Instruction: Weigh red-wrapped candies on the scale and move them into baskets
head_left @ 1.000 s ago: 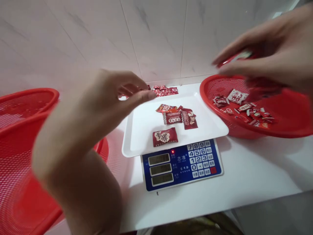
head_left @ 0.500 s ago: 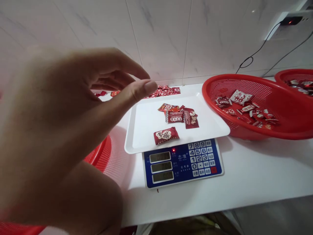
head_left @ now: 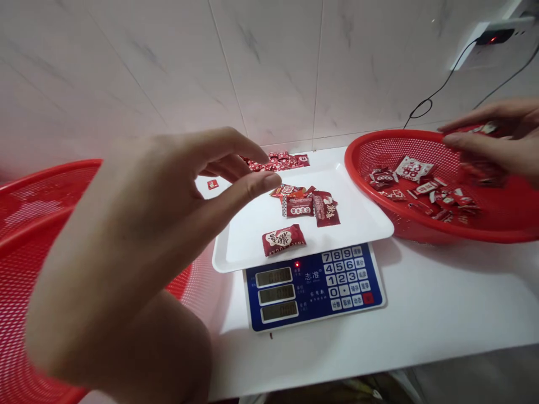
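My left hand hovers over the left side of the white weighing tray. A gap shows between its thumb and forefinger, with nothing held there. On the tray lie several wrapped candies, among them a dark red one near the front and another farther right. The tray sits on a blue-fronted scale. At the right edge, my right hand is closed around several red-wrapped candies, above the right red basket. More candies lie inside that basket, such as a white-and-red packet.
Red mesh baskets stand at the left, partly behind my left arm. Red candies are heaped behind the tray, against the tiled wall. A single packet lies apart. A charger with a cable is plugged in at upper right.
My right hand has come into view at the right, holding candies over the basket. My left hand has shifted slightly right and down in view. The candies on the tray look unchanged.
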`<state>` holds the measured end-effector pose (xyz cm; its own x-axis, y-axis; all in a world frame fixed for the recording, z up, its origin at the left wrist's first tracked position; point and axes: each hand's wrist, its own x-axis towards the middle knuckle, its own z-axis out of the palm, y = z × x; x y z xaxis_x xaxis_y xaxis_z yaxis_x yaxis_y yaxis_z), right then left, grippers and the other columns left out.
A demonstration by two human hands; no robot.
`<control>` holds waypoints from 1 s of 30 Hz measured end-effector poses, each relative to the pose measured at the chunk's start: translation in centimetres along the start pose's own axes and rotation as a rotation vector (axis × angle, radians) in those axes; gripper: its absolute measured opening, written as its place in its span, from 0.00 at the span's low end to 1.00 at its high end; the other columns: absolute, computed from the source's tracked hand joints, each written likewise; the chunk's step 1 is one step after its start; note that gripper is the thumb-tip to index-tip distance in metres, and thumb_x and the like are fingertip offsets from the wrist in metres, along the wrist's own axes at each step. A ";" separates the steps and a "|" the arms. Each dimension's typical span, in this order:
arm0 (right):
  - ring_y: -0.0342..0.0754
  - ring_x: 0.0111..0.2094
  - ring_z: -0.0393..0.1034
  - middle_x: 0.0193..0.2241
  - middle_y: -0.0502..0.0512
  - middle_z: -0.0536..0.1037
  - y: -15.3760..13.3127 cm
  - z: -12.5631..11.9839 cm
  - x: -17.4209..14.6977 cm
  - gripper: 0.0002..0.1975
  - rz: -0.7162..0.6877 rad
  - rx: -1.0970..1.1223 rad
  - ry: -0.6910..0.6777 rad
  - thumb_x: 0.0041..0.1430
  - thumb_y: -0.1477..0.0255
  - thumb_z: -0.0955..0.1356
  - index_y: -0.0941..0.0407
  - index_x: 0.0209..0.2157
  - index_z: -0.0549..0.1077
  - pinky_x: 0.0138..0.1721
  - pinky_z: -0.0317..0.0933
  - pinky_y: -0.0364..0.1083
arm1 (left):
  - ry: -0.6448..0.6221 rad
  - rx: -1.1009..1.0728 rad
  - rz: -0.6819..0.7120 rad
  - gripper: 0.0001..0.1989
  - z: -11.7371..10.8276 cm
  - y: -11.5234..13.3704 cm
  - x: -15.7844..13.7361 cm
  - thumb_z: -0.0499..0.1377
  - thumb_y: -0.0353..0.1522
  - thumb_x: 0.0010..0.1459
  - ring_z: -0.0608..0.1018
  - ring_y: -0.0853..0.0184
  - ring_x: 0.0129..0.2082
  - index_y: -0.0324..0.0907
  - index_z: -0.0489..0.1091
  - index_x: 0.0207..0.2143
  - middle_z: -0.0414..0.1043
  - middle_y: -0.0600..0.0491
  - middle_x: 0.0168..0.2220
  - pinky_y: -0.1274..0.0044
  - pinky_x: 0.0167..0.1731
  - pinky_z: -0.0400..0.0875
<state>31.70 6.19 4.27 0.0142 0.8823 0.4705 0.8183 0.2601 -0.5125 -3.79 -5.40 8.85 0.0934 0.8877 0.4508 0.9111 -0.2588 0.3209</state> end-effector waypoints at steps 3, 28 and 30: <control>0.46 0.33 0.72 0.34 0.58 0.80 -1.0 0.7 -0.3 0.13 0.007 0.028 0.043 0.60 0.67 0.70 0.56 0.44 0.81 0.36 0.66 0.50 | 0.007 0.046 0.024 0.10 -0.1 0.2 0.0 0.59 0.49 0.61 0.80 0.62 0.32 0.59 0.76 0.39 0.79 0.61 0.35 0.71 0.26 0.69; 0.52 0.40 0.74 0.42 0.56 0.82 -1.1 2.1 -1.1 0.13 -0.065 -0.059 -0.296 0.54 0.66 0.68 0.50 0.39 0.81 0.42 0.65 0.50 | -0.025 0.126 0.105 0.14 0.2 -0.7 0.0 0.56 0.51 0.64 0.77 0.66 0.25 0.59 0.75 0.43 0.79 0.63 0.34 0.74 0.26 0.64; 0.51 0.40 0.74 0.41 0.54 0.81 -2.7 2.5 -1.9 0.14 -0.141 0.010 -0.319 0.55 0.63 0.68 0.50 0.41 0.81 0.41 0.66 0.49 | -0.001 0.117 0.114 0.13 0.1 -0.7 -0.1 0.57 0.50 0.64 0.77 0.66 0.26 0.59 0.75 0.43 0.79 0.63 0.34 0.75 0.25 0.64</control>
<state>28.04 4.76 2.93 -0.2798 0.9153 0.2897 0.7939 0.3903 -0.4662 -4.38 -5.31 8.54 0.1987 0.8556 0.4781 0.9351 -0.3116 0.1689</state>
